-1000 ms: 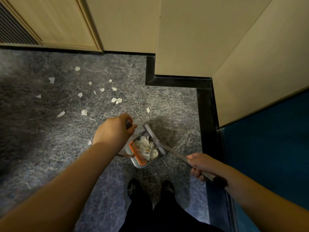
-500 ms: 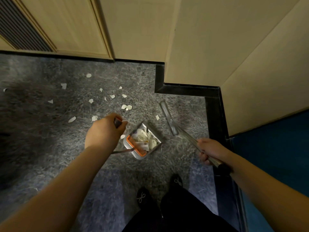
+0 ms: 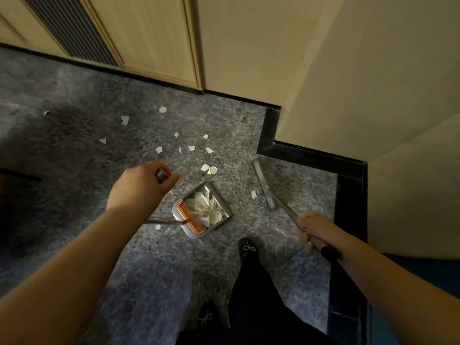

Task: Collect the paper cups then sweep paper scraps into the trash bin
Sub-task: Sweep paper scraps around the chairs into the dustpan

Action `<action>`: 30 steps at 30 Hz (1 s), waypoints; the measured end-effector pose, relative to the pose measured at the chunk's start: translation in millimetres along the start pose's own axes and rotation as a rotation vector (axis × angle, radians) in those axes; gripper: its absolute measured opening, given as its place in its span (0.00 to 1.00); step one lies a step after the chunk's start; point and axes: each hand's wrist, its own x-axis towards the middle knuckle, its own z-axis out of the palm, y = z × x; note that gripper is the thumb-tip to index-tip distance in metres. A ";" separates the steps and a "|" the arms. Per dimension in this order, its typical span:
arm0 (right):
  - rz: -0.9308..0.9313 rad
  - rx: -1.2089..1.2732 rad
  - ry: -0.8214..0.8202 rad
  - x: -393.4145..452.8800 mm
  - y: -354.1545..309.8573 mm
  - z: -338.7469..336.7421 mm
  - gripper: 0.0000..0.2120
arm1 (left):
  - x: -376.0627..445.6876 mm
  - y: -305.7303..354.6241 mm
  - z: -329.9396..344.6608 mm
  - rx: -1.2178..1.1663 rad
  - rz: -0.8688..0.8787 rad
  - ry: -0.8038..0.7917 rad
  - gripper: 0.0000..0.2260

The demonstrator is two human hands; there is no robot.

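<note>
My black shoes [image 3: 247, 249] stand on a mottled grey carpet [image 3: 74, 150]. Ahead of me runs a wall of pale wooden panels [image 3: 154, 38], one with a dark slatted vent [image 3: 72, 31] set into it. A black skirting board [image 3: 308, 154] steps around the corner of the beige wall [image 3: 348, 70] to my right. My black trousers [image 3: 256, 295] show below.

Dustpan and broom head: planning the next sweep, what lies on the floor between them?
In the head view, one paper scrap lies on bare carpet between the dustpan and the broom head, touching neither.
</note>
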 end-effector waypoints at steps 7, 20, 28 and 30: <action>0.023 -0.321 -0.045 18.1 -76.0 13.4 0.12 | 52.4 29.4 8.0 0.111 -0.034 -0.040 0.12; 0.064 -0.485 -0.187 23.4 -111.9 57.5 0.16 | 76.5 30.7 5.6 0.187 -0.082 -0.030 0.12; 0.005 -0.474 -0.218 10.7 -125.1 65.2 0.13 | 55.6 16.0 -6.8 0.128 -0.147 -0.017 0.10; -0.014 -0.449 -0.194 10.6 -127.5 66.1 0.12 | 44.6 8.4 -13.5 0.083 -0.203 0.018 0.09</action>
